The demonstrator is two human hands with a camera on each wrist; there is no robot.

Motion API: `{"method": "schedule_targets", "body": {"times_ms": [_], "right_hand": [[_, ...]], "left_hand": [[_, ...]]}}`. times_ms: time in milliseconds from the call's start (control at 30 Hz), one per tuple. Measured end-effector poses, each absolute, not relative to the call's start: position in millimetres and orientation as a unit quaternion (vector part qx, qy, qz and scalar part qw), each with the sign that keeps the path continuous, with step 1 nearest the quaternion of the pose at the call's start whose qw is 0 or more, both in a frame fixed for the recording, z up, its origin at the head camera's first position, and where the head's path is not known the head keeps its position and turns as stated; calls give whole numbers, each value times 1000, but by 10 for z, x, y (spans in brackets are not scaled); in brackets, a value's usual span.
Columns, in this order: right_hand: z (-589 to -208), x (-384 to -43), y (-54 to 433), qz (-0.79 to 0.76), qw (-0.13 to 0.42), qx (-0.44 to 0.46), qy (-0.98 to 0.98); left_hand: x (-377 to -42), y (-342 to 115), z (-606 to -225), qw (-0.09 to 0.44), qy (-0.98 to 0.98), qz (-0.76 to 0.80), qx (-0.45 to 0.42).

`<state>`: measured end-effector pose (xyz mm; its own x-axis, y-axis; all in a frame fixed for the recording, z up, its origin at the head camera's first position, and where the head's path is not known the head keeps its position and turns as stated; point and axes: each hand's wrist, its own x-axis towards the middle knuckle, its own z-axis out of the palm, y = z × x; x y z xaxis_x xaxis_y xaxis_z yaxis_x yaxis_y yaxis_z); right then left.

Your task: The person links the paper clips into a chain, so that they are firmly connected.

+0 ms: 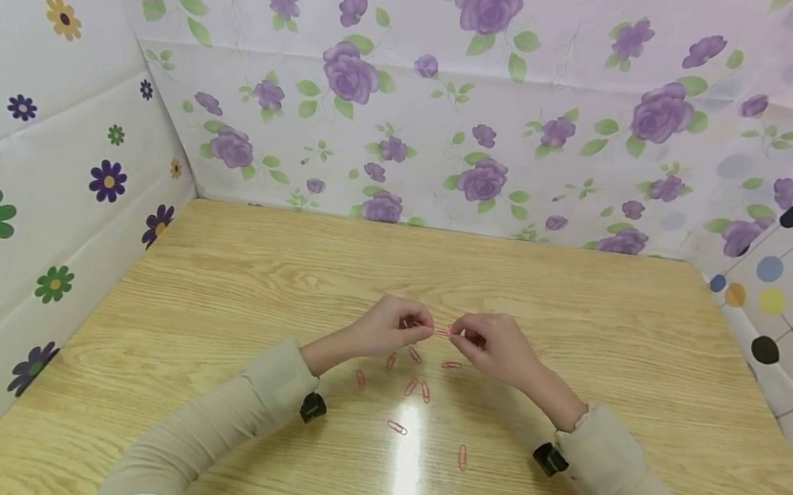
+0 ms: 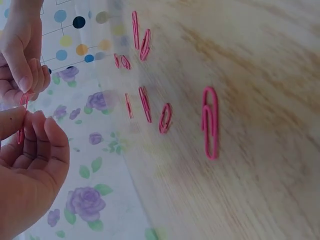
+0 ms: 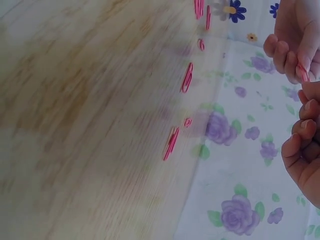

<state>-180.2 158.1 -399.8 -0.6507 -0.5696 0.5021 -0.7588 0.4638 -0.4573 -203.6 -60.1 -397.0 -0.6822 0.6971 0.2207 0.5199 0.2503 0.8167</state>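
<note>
Between the fingertips of both hands is a pink paper clip point(image 2: 21, 131), held just above the table. My left hand point(image 1: 394, 327) pinches one end between thumb and forefinger, its other fingers curled in. Facing it, my right hand point(image 1: 498, 346) pinches at the other end; in the left wrist view its fingertips meet pink wire at the top of the clip. Whether one clip or two linked clips are held, I cannot tell. Below the hands lie several loose pink paper clips point(image 1: 397, 428), scattered flat on the wooden table point(image 1: 280, 268).
One loose clip point(image 1: 462, 457) lies nearest the front, another point(image 1: 452, 365) just under the right hand. Flower-printed cloth point(image 1: 394, 120) stands along the table's back edge, with patterned cloth at the left and right sides. Both wrists wear small black cameras point(image 1: 313, 407).
</note>
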Motion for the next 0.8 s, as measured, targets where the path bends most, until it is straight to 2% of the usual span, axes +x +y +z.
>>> {"method": "schedule_targets", "body": {"times_ms": [367,700,800], "right_hand": [[-4027,-1817,1798,330,77,344,-876],[-4136,-1861,1945,274,42,300,-913],[-4193,-1887,1993,273,25,286,-918]], "left_hand": [[-2058,-705,-3947,68,797,449,398],[-2049,-742,-3925,74,804,445,387],[-1983,-738,-3816,78,805,444,386]]}}
